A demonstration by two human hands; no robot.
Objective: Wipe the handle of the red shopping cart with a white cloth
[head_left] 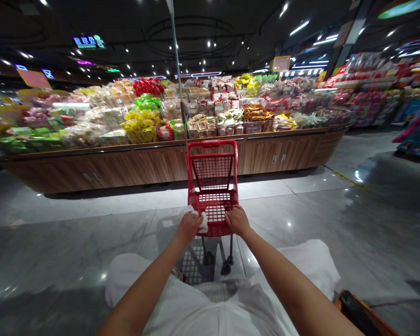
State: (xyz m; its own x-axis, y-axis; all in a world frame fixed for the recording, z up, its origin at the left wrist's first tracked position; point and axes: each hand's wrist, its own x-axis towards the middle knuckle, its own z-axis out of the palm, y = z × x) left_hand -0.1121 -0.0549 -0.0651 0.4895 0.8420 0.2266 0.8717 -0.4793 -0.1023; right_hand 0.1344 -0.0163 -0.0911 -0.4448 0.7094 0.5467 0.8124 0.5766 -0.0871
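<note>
A small red shopping cart [213, 172] stands on the grey floor straight ahead of me, its basket bare. My left hand [188, 227] is closed on the cart's near handle and also holds a crumpled white tissue [202, 220] against it. My right hand [237, 220] grips the same handle on the right side, fingers wrapped over it. A thin pole [178, 70] rises from the cart's front.
A long wooden display island [168, 161] heaped with packaged snacks [142, 123] runs across the aisle beyond the cart. More stocked shelves [374, 88] stand at the right. Polished grey floor tiles [73, 242] spread to both sides. A brown object [357, 310] sits at my lower right.
</note>
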